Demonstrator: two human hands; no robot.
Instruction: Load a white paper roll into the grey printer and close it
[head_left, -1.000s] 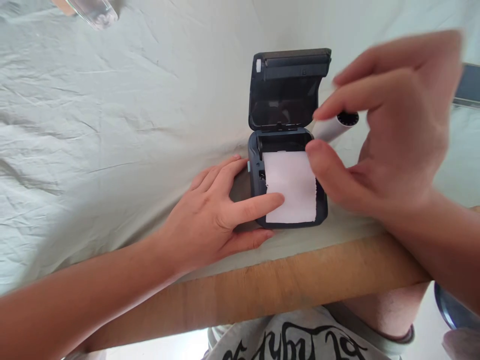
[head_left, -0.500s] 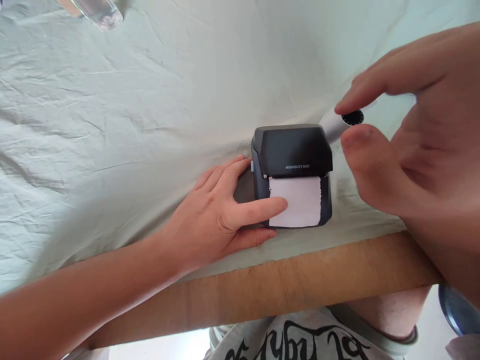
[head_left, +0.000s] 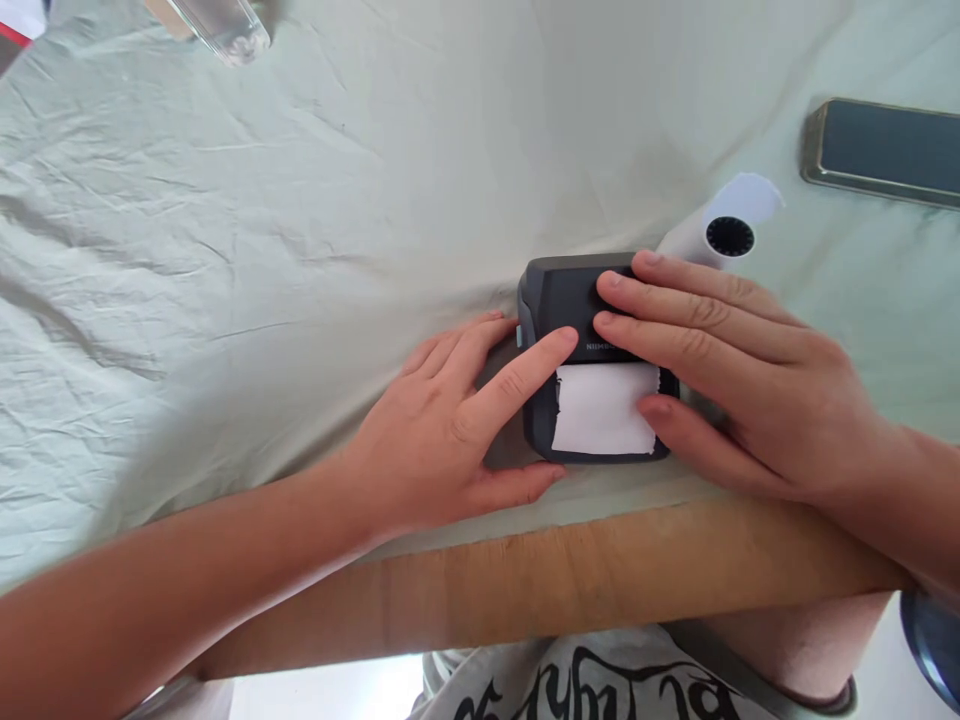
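While the left hand (head_left: pixel 431 435) fans loosely against the printer (head_left: pixel 538 425), index on lid (head_left: pixel 555 290), the right hand (head_left: pixel 772 385) lies there too, fingers near-straight, thumb at paper (head_left: pixel 604 415). Printer on table (head_left: pixel 300 250), near edge; roll (head_left: pixel 691 232) just beside.

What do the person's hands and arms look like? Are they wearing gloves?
The left hand and right hand are bare: no gloves, rings or watch show. No sleeves cover the forearms in view. Below, light grey clothing has big black lettering.
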